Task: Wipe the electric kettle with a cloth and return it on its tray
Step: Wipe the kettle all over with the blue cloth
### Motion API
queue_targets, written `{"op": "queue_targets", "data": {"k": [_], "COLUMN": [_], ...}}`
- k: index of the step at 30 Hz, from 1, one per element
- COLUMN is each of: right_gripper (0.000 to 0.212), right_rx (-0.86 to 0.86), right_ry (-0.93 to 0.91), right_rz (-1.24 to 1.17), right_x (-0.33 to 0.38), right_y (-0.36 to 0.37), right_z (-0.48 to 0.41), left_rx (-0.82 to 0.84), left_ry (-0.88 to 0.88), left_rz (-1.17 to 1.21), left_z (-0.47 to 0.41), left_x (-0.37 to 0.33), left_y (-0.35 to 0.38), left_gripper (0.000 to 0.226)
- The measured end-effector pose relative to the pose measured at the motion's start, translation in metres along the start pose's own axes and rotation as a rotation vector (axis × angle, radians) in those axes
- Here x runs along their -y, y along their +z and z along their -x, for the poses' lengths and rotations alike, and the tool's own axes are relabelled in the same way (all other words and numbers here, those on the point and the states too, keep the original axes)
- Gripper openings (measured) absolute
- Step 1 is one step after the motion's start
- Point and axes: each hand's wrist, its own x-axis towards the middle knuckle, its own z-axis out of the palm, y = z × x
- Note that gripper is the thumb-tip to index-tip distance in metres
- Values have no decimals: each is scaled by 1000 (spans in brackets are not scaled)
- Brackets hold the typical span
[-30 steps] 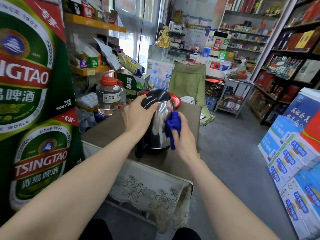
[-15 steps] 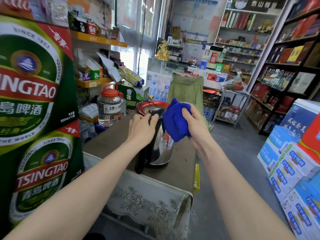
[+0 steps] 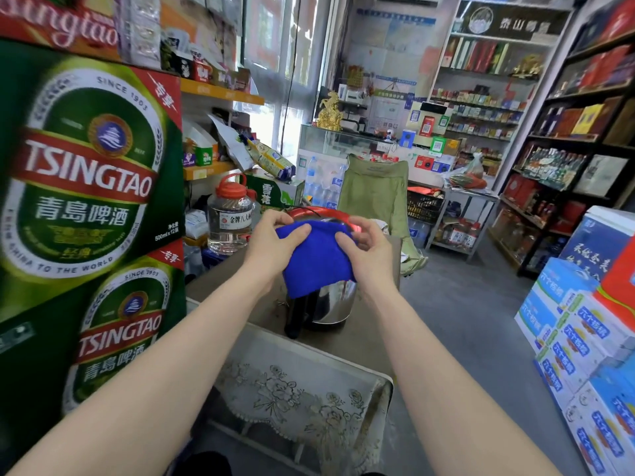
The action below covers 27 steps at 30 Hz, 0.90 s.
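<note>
The left grip (image 3: 275, 242) and the right grip (image 3: 369, 250) each pinch one side of the blue cloth (image 3: 318, 262) with curled fingers. The cloth hides the top of the electric kettle (image 3: 330, 304). The kettle stands upright near the front edge of the worktop (image 3: 357, 341). The red tray (image 3: 309, 211) lies behind it, at the far edge.

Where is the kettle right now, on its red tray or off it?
Off it. The kettle stands on the table, below the cloth, in front of the red tray.
</note>
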Motion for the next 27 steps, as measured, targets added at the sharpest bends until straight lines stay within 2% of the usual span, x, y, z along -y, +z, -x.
{"op": "queue_targets", "data": {"k": [2,3,5,7,9,11,13,16,19,21,23,25,27], "right_gripper": [11,14,37,45,39,41,46,37,30,33,26,17,16], "right_rx": [-129,-152,-43,99,151,135,122,75,-50,-102,-140,-157,-154], "right_ry": [67,103,183,216,196,249,290,302,276,199,95,-2,-88], "right_rz": [166,247,400,459,441,349,276,198,124,160,189,227,241], "right_x": [-12,-16,-21,-22,-22,-23,-24,-26,-27,-28,-28,-26,-25], "right_y": [8,12,24,37,48,49,45,36,25,17,10,8,10], "right_z": [8,12,24,33,37,35,33,33,33,32,29,28,27], "left_rx": [-44,-77,-172,-301,-378,-393,-399,-399,-400,-364,-339,-313,-256], "left_ry": [-59,-111,-221,-319,-415,-468,-508,-542,-480,-392,-294,-162,20], "left_rz": [74,133,298,497,681,760,761,755,735,664,558,454,267], "left_z": [2,1,0,0,3,7,8,10,14,20,24,25,22], "left_x": [4,7,15,22,27,33,40,47,48,41,33,25,23], "left_y": [-13,-20,-33,-43,-51,-55,-56,-55,-46,-32,-16,-1,15], "left_gripper": [22,28,34,38,53,62,62,55,42,28,17,21,37]}}
